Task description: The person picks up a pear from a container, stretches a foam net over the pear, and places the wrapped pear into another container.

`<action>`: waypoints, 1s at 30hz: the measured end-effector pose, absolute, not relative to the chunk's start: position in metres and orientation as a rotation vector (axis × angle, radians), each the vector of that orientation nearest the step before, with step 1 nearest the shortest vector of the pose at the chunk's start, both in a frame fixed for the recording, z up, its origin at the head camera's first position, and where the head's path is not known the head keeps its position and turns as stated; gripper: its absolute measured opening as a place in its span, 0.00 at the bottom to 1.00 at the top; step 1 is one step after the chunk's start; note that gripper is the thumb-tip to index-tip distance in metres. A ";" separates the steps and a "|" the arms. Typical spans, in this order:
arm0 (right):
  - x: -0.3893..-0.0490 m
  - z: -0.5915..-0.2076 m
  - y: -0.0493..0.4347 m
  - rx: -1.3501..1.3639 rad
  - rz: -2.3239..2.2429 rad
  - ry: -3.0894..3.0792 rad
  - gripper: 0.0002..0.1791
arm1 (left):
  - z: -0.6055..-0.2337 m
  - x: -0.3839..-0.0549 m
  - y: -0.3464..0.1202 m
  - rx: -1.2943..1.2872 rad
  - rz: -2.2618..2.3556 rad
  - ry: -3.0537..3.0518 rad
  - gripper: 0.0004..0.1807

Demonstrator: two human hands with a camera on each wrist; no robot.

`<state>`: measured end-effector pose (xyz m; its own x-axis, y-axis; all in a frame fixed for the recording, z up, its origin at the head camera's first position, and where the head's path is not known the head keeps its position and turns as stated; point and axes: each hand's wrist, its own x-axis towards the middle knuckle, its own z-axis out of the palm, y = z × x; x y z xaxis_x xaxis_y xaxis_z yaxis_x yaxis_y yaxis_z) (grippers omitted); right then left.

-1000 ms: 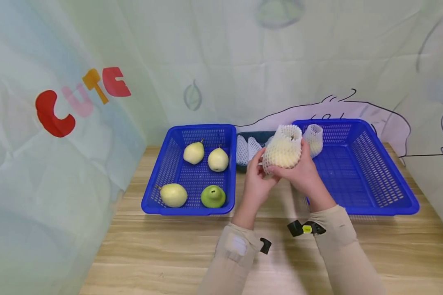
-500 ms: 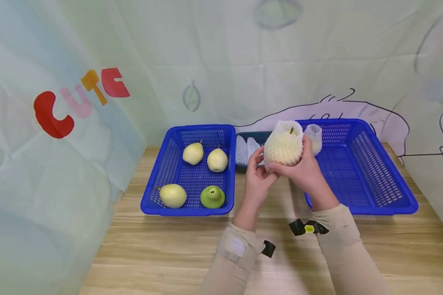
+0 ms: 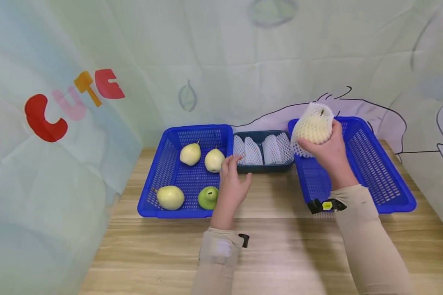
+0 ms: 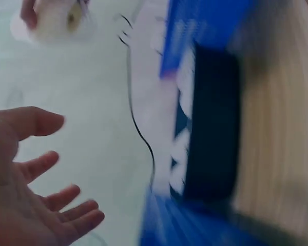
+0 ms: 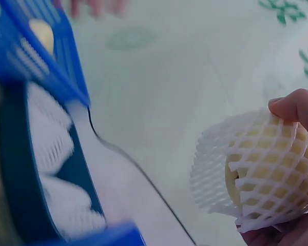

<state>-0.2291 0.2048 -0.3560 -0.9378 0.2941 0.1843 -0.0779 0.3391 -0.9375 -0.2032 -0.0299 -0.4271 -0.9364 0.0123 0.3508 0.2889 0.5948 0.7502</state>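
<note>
Pear [image 3: 313, 129] in net [image 3: 302, 148] is hovering by far-left corner of right basket [image 3: 382, 172], right hand [image 3: 330, 155] gripping round it, probably keeping net on, left hand [image 3: 232, 183] hanging loose, empty, near left basket [image 3: 186, 176].

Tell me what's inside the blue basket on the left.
Three pale pears and one green pear show inside the basket. The left hand and its wrist cover part of the right side and the green pear's edge; anything behind them cannot be seen.
</note>
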 end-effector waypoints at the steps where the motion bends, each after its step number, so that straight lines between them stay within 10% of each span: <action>1: -0.235 -0.355 0.213 -0.224 1.608 -2.289 0.51 | -0.431 -0.206 -0.034 -0.197 -1.169 -2.582 0.28; 30: -0.338 -0.483 0.340 -0.803 1.617 -2.287 0.56 | -0.477 -0.215 -0.047 -0.129 -0.729 -2.765 0.19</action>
<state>-0.3380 0.3395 -0.4827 -0.8243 0.5523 -0.1246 0.3015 0.2420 -0.9222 -0.2150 -0.0473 -0.4772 -0.9574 0.0153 0.2883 0.1554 0.8688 0.4701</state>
